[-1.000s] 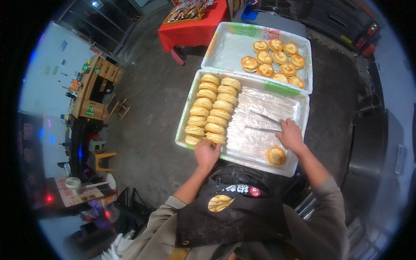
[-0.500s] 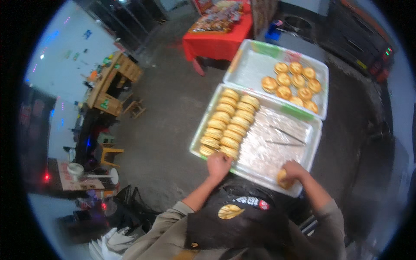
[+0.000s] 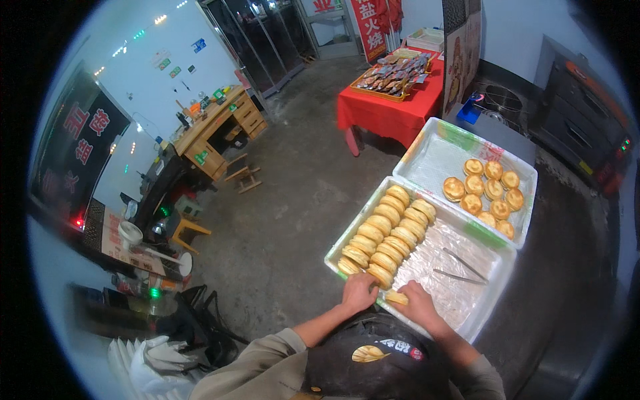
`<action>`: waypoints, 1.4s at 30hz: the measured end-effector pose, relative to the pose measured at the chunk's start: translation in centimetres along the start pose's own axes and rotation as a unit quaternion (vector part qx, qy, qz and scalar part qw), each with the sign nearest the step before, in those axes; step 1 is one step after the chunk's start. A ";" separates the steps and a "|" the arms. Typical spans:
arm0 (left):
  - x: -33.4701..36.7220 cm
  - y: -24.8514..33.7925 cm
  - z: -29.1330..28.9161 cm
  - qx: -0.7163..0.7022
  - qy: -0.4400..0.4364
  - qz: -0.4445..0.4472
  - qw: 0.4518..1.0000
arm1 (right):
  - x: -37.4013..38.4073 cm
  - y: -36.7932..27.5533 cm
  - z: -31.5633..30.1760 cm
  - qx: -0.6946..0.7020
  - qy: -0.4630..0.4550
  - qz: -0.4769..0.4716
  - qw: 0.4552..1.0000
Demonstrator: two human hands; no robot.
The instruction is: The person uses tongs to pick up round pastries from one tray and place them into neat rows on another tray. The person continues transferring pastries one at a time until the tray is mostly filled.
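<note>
Two rows of round golden flatbreads (image 3: 383,225) stand on edge along the left side of the near foam box (image 3: 333,241). At the near end of these rows my left hand (image 3: 360,292) is closed, its fingers bent against the last flatbreads; what lies inside them is hidden. Just right of it, my right hand (image 3: 418,305) grips a single flatbread (image 3: 398,298) over the box's near edge. Metal tongs (image 3: 465,266) lie on the plastic lining in the right part of the box. More flatbreads (image 3: 493,189) lie flat in the far box (image 3: 419,149).
Beyond the boxes stands a red-covered table (image 3: 380,115) with a tray of packets (image 3: 395,75). A dark oven (image 3: 579,117) is at the far right. To the left are a wooden desk (image 3: 215,133), a small stool (image 3: 242,175) and a white fan (image 3: 131,233).
My right hand has carried the flatbread leftward from the box's near right corner to beside my left hand. My left hand stays at the row ends. The whole view has shifted.
</note>
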State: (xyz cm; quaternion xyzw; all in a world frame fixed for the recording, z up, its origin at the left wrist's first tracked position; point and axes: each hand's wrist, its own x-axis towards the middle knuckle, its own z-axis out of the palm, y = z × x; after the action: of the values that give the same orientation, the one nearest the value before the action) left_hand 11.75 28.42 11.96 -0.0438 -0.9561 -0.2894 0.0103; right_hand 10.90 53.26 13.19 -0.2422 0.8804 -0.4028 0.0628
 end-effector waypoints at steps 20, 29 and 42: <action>-0.2 -1.1 0.3 -0.029 -0.026 0.068 0.997 | -0.4 4.4 5.6 0.230 -0.066 0.302 0.923; -1.4 -2.7 -0.3 -0.103 0.160 0.078 0.979 | 3.4 1.8 8.0 0.453 0.005 0.333 0.827; -5.0 -3.2 0.6 -0.075 0.093 0.107 0.987 | 8.3 0.4 10.7 0.729 -0.022 0.358 0.582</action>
State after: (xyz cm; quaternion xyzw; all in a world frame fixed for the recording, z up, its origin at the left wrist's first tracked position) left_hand 16.49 25.70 9.42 -0.1193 -0.9164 -0.3604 0.1271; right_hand 6.79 42.27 6.48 0.2114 0.3043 -0.8491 0.3765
